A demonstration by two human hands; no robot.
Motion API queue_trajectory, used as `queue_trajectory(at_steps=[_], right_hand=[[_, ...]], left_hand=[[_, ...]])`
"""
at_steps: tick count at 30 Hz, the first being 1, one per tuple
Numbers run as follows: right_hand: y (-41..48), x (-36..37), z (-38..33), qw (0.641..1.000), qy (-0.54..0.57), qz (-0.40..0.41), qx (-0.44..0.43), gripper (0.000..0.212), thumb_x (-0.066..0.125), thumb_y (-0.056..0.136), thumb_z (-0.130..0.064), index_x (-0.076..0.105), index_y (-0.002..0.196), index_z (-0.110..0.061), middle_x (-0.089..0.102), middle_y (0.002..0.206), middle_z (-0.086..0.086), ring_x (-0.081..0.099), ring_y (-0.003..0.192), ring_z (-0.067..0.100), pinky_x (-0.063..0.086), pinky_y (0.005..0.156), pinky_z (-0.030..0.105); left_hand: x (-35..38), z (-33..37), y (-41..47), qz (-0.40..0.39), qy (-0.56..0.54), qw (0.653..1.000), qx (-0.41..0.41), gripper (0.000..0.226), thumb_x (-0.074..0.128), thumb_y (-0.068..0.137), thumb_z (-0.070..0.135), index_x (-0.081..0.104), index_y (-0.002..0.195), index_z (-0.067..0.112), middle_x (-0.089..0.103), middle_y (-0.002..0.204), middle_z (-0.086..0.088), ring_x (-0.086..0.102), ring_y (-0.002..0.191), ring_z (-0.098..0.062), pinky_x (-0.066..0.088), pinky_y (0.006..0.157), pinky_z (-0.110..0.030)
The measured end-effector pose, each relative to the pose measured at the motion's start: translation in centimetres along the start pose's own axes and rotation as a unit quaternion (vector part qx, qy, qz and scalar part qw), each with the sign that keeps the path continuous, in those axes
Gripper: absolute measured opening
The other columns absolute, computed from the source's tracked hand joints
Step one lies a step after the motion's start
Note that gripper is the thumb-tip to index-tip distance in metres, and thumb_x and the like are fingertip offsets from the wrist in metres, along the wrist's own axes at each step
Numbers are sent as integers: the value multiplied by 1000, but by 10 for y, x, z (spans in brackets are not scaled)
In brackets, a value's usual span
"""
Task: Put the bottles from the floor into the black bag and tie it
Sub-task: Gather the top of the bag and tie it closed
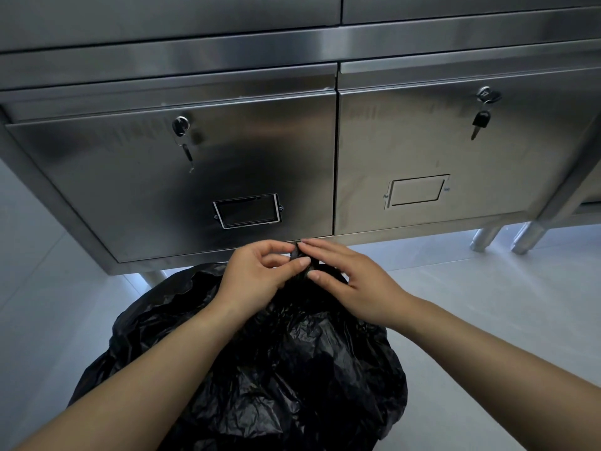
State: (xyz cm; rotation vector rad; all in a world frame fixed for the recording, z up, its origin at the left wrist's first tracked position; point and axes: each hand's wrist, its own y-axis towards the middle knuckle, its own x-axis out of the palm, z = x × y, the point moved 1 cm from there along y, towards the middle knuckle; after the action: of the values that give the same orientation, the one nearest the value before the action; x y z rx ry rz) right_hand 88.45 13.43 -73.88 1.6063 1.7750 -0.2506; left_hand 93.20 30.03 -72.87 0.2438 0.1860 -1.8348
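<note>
A large crumpled black bag [292, 369] stands bulging on the pale floor in front of me. Its top is gathered into a twisted neck [297, 255]. My left hand [257, 275] and my right hand [344, 278] meet at that neck, each pinching the twisted plastic between thumb and fingers. No bottles show; whatever the bag holds is hidden by the plastic.
A stainless steel cabinet [162, 164] with two doors stands just behind the bag, with keys hanging from the left lock [181, 125] and the right lock [484, 96]. Metal legs [484, 237] stand at the right. Pale floor [487, 304] surrounds the bag.
</note>
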Motion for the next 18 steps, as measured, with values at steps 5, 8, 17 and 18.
queue_trajectory(at_steps=[5, 8, 17, 18], right_hand=[[0, 23, 2, 983, 147, 25, 106, 27, 64, 88, -22, 66, 114, -23, 69, 112, -8, 63, 105, 4, 48, 98, 32], [7, 30, 3, 981, 156, 18, 116, 19, 66, 85, -14, 69, 102, -23, 72, 102, -5, 66, 97, 9, 50, 93, 34], [19, 19, 26, 963, 135, 125, 195, 16, 66, 85, -12, 69, 100, -18, 71, 98, 2, 66, 91, 17, 51, 92, 37], [19, 17, 27, 962, 132, 130, 200, 17, 65, 86, -12, 69, 102, -16, 71, 98, 1, 65, 93, 16, 50, 92, 37]], left_hand=[[-9, -4, -6, 13, 44, 999, -2, 30, 82, 66, 28, 61, 86, 22, 73, 65, 6, 57, 48, -4, 47, 51, -16], [-20, -7, -7, 5, 106, 994, 13, 26, 82, 64, 34, 65, 81, 24, 73, 68, 8, 61, 53, -7, 52, 56, -28], [-49, -26, -12, -100, 257, 959, 71, 34, 80, 66, 41, 67, 97, 36, 69, 97, 21, 62, 94, 7, 48, 91, -22], [-48, -27, -14, -111, 278, 951, 77, 41, 80, 65, 44, 65, 102, 37, 67, 101, 23, 59, 97, 10, 46, 92, -18]])
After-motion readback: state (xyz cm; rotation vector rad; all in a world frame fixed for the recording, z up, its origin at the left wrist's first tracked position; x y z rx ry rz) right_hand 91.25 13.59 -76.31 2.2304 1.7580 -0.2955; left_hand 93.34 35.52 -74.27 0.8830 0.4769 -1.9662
